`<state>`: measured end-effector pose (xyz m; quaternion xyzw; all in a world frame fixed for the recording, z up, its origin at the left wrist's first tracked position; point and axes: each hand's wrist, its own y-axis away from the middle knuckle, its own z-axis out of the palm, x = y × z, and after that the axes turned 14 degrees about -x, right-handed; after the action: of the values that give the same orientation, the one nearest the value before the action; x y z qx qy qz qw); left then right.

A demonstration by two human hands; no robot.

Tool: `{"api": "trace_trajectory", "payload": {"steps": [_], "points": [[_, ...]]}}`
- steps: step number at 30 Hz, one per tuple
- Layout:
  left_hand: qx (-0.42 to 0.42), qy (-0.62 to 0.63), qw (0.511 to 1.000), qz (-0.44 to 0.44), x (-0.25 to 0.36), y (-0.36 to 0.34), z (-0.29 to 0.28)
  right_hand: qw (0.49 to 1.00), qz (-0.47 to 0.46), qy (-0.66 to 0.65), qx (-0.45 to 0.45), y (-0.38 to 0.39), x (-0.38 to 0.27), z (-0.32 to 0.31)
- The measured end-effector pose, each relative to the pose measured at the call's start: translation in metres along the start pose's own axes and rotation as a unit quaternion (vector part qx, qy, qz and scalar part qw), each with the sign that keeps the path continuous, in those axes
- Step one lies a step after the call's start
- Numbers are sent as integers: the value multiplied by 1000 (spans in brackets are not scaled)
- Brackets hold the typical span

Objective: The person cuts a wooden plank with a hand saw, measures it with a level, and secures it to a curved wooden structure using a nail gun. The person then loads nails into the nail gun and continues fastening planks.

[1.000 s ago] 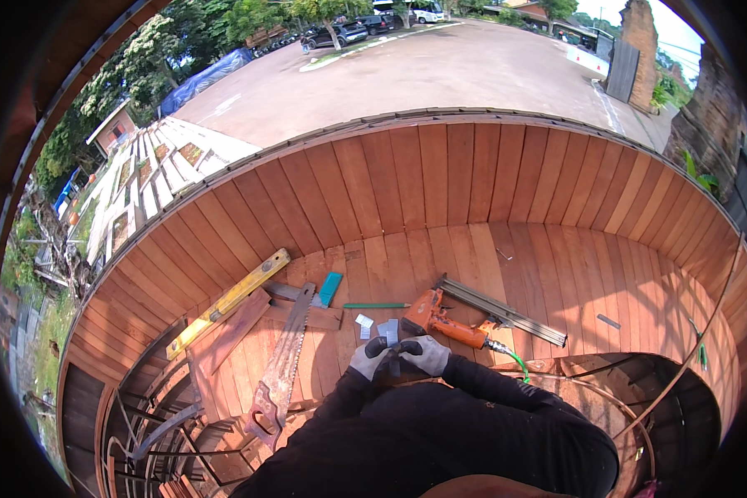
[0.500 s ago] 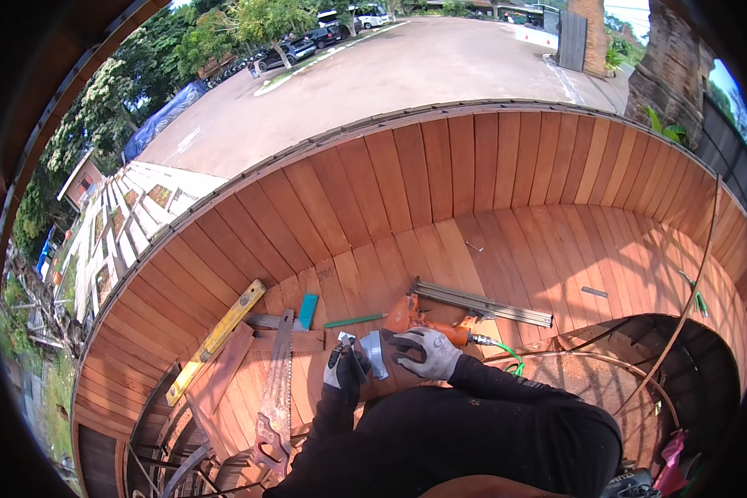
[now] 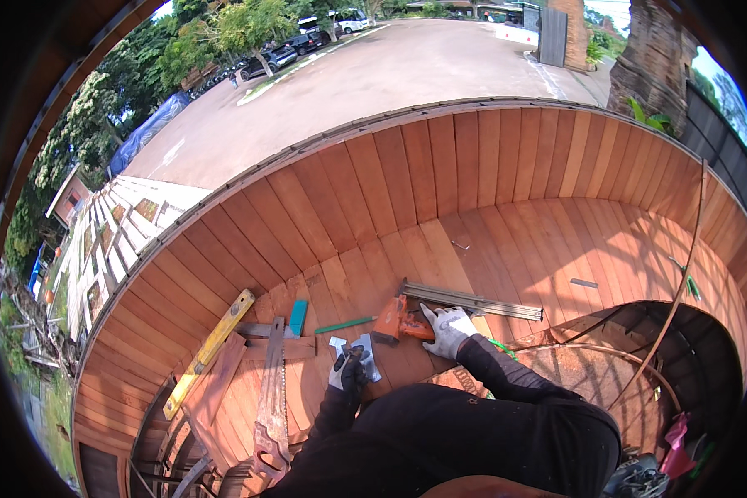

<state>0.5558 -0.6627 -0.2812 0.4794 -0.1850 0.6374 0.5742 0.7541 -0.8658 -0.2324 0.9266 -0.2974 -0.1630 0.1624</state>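
My gloved left hand (image 3: 350,370) is closed, its dark fingers curled at a flat silver-grey piece (image 3: 368,358). A small whitish piece (image 3: 337,342) shows at its fingertips; the exact kind of both is too small to tell. My gloved right hand (image 3: 450,330) is closed on the handle of an orange nail gun (image 3: 400,322), which lies on the curved wooden bench. The gun's long grey magazine (image 3: 477,301) points to the right. A green pencil (image 3: 346,324) lies just left of the gun.
On the left lie a handsaw (image 3: 271,398), a yellow spirit level (image 3: 209,353), a square with a teal handle (image 3: 296,318) and wood offcuts (image 3: 286,346). A green hose (image 3: 501,349) runs by my right forearm. A thin rod (image 3: 668,340) slants across the dark opening at right.
My right hand has moved from beside the silver-grey piece onto the nail gun's handle. The gun has turned and shifted slightly. My left hand stays near its place with its pieces.
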Motion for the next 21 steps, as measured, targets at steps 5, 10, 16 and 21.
{"api": "trace_trajectory", "payload": {"steps": [5, 10, 16, 21], "points": [[-9, 13, 1000, -27, 6, 1, 0, 1000, -4, -24, -2, 0, 2, -3], [-55, 9, 997, -53, 0, -2, -16, 1000, -12, -27, -9, -3, 3, 0], [-116, 76, 990, -10, -11, -14, -25, 999, -17, 19, -29, -11, 2, 1], [-79, 58, 995, -19, -7, -6, -20, 998, -22, 18, -57, -11, -2, -9]]}}
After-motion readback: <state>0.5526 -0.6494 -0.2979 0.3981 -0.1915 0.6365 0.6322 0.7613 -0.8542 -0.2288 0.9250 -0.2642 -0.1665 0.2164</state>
